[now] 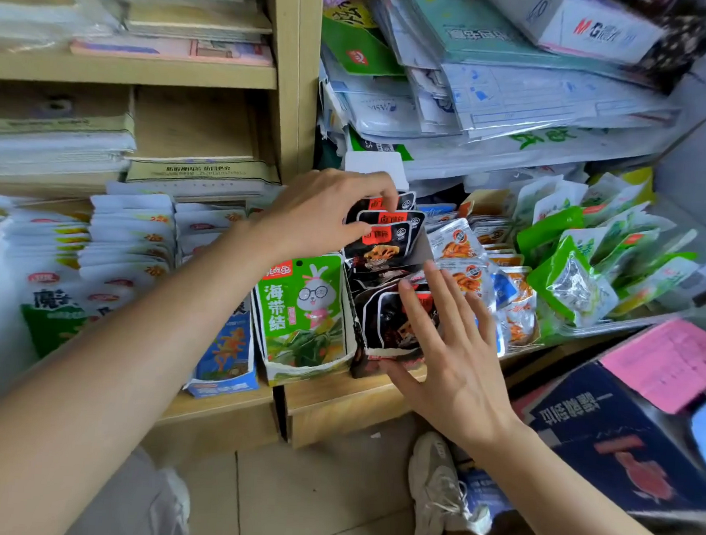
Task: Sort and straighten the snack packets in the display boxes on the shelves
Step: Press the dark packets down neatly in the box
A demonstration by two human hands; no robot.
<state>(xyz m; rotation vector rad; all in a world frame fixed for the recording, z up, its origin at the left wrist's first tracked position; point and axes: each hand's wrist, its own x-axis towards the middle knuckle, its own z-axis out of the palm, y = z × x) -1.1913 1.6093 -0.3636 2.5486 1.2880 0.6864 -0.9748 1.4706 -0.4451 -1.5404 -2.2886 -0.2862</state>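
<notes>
Now my left hand (326, 212) reaches over the black box (360, 365) that stands on the lower shelf (335, 398), just right of the wooden post. Its fingers are curled and clamped on the tops of the black packets (379, 244) at the back of this box: the thumb is on the front side and the other fingers are behind them. These packets stand almost upright, one behind the other, and I see 3 red labels in a row.

My right hand (449, 356) is flat, with all fingers straight and spread apart. The palm and fingers press against the front black packets in the same box, and the thumb touches the torn lower front edge of the box. It grips nothing.

Just left of the black box, touching it, stands a green box (299, 305) with a cartoon rabbit on the front. Further left there is a blue box (226, 350), and then rows of white packets (130, 229). On the right side of the black box lie orange packets (456, 242), quite mixed, and after them a heap of green packets (565, 276), tilted in many directions.

Above the snacks, paper stacks (519, 91) in plastic fill the upper shelf. Below on the floor I see my shoe (437, 487), and near it a dark blue carton (605, 440) with pink paper (668, 361) on top.
</notes>
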